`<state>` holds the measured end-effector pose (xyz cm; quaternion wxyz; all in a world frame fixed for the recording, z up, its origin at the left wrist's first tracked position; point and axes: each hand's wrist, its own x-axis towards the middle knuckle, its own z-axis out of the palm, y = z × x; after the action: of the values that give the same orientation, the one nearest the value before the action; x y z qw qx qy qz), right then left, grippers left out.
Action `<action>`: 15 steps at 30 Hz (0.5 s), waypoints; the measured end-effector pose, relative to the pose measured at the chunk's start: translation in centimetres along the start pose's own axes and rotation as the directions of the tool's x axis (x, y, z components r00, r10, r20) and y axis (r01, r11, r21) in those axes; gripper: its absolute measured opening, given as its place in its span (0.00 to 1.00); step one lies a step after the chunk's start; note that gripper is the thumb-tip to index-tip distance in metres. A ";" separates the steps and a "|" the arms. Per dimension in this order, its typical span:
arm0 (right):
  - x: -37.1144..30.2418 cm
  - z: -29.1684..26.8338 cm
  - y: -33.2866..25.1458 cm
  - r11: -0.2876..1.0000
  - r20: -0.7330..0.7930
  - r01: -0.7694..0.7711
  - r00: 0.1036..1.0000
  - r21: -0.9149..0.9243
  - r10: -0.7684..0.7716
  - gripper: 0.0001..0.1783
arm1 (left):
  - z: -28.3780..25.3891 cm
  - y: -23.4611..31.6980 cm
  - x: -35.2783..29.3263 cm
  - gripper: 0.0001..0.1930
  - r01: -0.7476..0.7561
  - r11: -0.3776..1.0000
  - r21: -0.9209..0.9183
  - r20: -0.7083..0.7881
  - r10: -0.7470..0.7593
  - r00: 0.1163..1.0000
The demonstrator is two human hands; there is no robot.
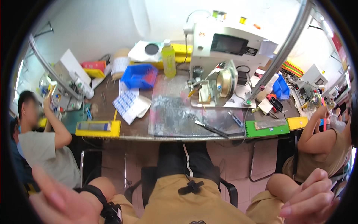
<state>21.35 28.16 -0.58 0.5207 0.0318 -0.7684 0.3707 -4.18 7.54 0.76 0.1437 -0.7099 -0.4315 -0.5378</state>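
My left hand (61,198) is raised at the lower left, close and blurred. Its fingers stretch out, and I see nothing in it. At the lower right my right hand (311,198) is held up with fingers curled together; no object shows in it. Both hands are in the air over my lap, apart from the bench (138,128). Directly ahead on the bench is a white machine (203,35) with a dark screen and a round metal wheel (224,84). Black tweezers (211,128) and a blue-grey knife-like tool (235,118) lie on the clear mat (167,112).
Left of the mat are a blue bin (130,76), a yellow-green bottle (169,59) and a sheet of blue labels (128,104). A yellow tray (84,128) and a green tray (251,128) lie along the front edge. Co-workers sit at left (48,149) and right (317,147).
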 end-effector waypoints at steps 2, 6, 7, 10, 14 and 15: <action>-2.0 -2.2 0.5 0.955 0.052 -0.228 0.969 -0.191 0.241 0.22 | -0.1 -0.5 -2.6 0.11 0.220 0.974 0.057 -0.007 -0.220 0.976; -9.2 1.2 9.1 0.793 0.432 -0.472 0.667 -0.385 0.607 0.25 | 2.7 -4.8 -10.9 0.11 0.713 0.678 0.179 0.181 -0.735 0.653; -12.7 1.6 11.3 0.671 0.472 -0.622 0.487 -0.403 0.735 0.23 | 3.6 -5.2 -12.7 0.12 0.773 0.583 0.251 0.282 -0.808 0.517; -21.9 3.1 14.7 0.587 0.494 -0.687 0.366 -0.428 0.789 0.24 | 7.2 -6.4 -20.2 0.13 0.839 0.477 0.263 0.449 -0.830 0.331; -25.1 6.3 14.6 0.598 0.536 -0.576 0.300 -0.558 0.789 0.27 | 11.7 -6.5 -27.5 0.16 0.888 0.382 0.257 0.571 -0.801 0.180; -25.1 7.1 14.4 0.608 0.566 -0.578 0.282 -0.544 0.775 0.27 | 12.5 -6.2 -28.3 0.18 0.876 0.398 0.271 0.586 -0.791 0.178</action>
<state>21.03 25.84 -30.28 -0.0650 -0.2081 -0.8844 0.4126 -2.34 6.59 -30.75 -0.3741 -0.4985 -0.7313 -0.2771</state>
